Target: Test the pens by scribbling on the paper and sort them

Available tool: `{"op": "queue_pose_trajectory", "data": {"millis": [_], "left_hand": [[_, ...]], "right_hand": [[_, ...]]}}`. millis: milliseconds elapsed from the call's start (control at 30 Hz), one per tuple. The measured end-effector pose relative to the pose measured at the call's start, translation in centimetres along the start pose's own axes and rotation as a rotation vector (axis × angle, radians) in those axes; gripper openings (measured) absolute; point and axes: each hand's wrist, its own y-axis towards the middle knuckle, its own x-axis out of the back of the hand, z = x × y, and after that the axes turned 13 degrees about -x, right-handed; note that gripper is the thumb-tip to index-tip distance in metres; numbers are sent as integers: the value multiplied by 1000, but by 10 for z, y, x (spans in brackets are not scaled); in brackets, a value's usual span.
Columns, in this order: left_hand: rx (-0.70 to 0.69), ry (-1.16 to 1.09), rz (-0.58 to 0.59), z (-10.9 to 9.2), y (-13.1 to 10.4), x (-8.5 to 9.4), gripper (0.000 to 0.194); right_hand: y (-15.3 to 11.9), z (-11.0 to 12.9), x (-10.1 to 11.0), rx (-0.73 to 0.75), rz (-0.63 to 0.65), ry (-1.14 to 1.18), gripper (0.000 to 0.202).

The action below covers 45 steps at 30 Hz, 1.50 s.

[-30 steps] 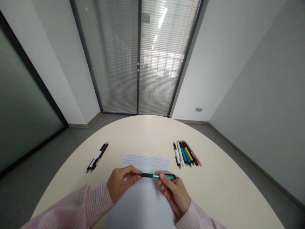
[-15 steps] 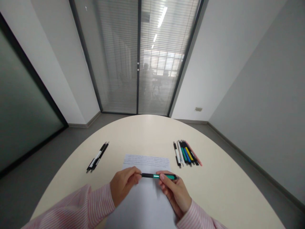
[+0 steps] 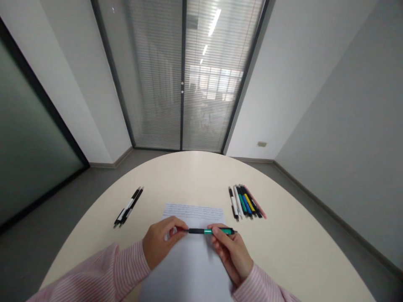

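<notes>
A green and black pen (image 3: 197, 231) is held level above a sheet of paper (image 3: 192, 256). My right hand (image 3: 232, 247) grips its green barrel between thumb and fingers, the clicker end poking out to the right. At the other end, my left hand (image 3: 165, 239) pinches the pen's tip with thumb and forefinger, leaving a gap inside the curled fingers. Lines of handwriting fill the top of the paper, and both hands and sleeves cover parts of the sheet.
On the round, pale table (image 3: 195, 176), two black and white pens (image 3: 129, 207) lie side by side at left. A row of several pens (image 3: 245, 202) in white, green, blue, yellow, black and pink lies at right. Glass panels with blinds (image 3: 182, 84) stand beyond.
My left hand has shifted slightly left, its thumb and forefinger now more arched at the pen's tip. The pen and my right hand have hardly moved.
</notes>
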Motion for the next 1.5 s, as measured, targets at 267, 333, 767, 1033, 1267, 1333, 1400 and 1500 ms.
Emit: {"op": "queue_pose_trajectory", "data": {"millis": [267,333,767,1033,1267,1333,1400,1500], "left_hand": [[-21,-2,27,1,0,1,21],[-29,5,2,1,1,2,12],[35,-29,1,0,2,2,10],[151,-127,31,1,3,5,21],[331,-531,-106,1,8,2,12],[345,-599,-131,1,10,2,14],[366,-641,-132,0,12,2,16],[404,-667,-105,-3,13,5,17]], "right_hand": [[0,-1,0,-1,-3,24,36],[-1,-1,0,-1,-3,32,36],[-1,0,0,3,5,25,36],[-1,0,-1,-3,9,58,34],[-2,1,-2,-6,35,94,33],[-2,1,-2,-9,37,91,32],[-2,0,-1,-7,41,86,32],[-2,0,-1,-6,40,89,31]]}}
